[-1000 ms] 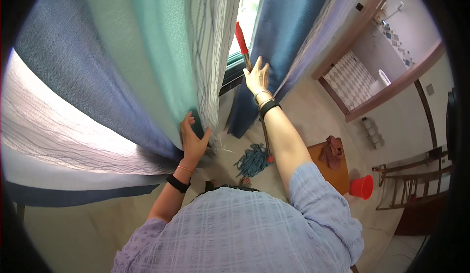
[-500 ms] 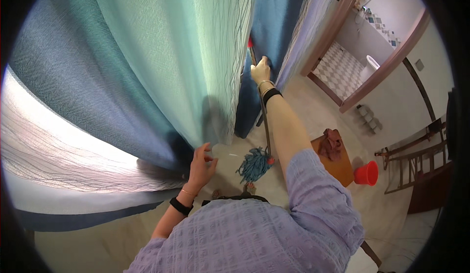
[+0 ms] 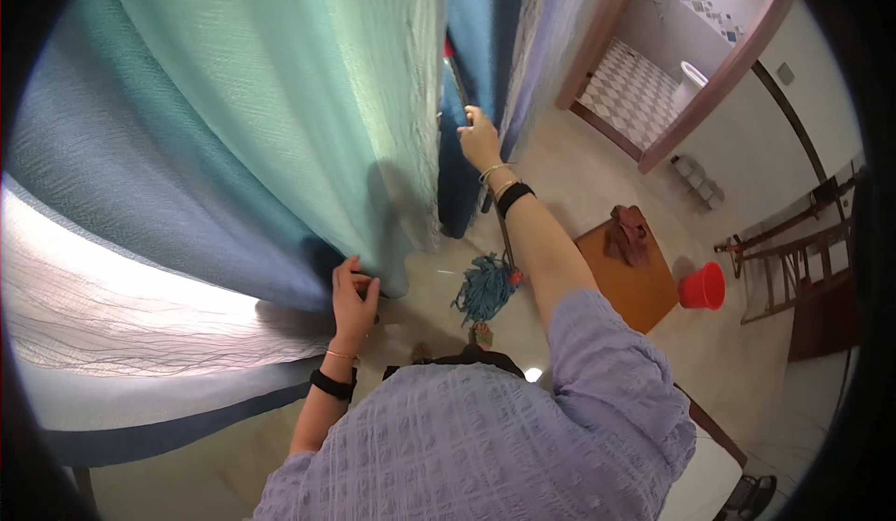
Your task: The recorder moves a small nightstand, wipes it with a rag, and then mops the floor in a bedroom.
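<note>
My right hand [image 3: 479,138] is closed around the handle of a mop, a little below its red tip. The mop [image 3: 484,289] stands tilted, its blue-green string head on the floor in front of my feet. Beside its handle hang light green and blue curtains [image 3: 271,101]. At the lower edge of the green and blue cloth is my left hand [image 3: 354,299], its fingers slightly bent and apart from the thumb. Its fingertips are against or very near the cloth; I cannot tell whether they touch.
Right of the mop stands an orange-brown stool or small table [image 3: 635,278] with a dark red cloth [image 3: 628,236] on it. A red bucket [image 3: 703,287] is beside it. Farther right a ladder [image 3: 793,278] leans at the wall. A bathroom doorway [image 3: 653,73] opens at the far right.
My left hand has moved left and slightly up toward the curtain's edge. My right hand and the mop handle's top have shifted a little left; the whole view has shifted too.
</note>
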Tool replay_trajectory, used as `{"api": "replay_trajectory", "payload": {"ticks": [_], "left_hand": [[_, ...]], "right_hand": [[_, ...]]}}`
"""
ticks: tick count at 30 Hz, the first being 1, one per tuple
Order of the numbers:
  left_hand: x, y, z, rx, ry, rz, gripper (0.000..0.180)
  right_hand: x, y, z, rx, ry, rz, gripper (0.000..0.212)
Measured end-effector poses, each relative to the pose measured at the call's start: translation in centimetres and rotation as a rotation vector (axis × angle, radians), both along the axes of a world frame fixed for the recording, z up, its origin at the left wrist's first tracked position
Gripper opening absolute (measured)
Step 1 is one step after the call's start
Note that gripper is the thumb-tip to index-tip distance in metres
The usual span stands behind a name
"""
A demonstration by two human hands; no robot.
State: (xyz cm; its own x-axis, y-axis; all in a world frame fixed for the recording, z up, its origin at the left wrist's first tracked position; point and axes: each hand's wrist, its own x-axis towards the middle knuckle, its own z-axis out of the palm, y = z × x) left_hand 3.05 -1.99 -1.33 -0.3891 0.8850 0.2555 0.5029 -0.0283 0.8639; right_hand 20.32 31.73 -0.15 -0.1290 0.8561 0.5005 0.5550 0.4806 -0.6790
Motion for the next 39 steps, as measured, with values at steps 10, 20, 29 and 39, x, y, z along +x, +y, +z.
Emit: {"api": "replay_trajectory", "payload": {"ticks": [10, 20, 29, 39], "left_hand": [[-2.0, 4.0, -0.3, 0.035, 0.191, -0.031, 0.054], [-0.3, 5.6, -3.9, 0.123, 0.278, 0.082, 0.051], [4.9, 7.0, -5.0, 0.143, 0.405, 0.266, 0.054], [18.8, 8.4, -9.7, -0.152, 0.628, 0.167, 0.048]], "right_hand": [[12.8, -17.7, -8.9, -0.207, -0.08, 0.024, 0.028], [31.8, -41.4, -18.6, -0.814, -0.376, -0.516, 0.021], [42.7, -45.1, -22.7, -1.018, -0.316, -0.743, 0.027], [52.6, -16.7, -23.4, -0.714, -0.298, -0.545, 0.075]]}}
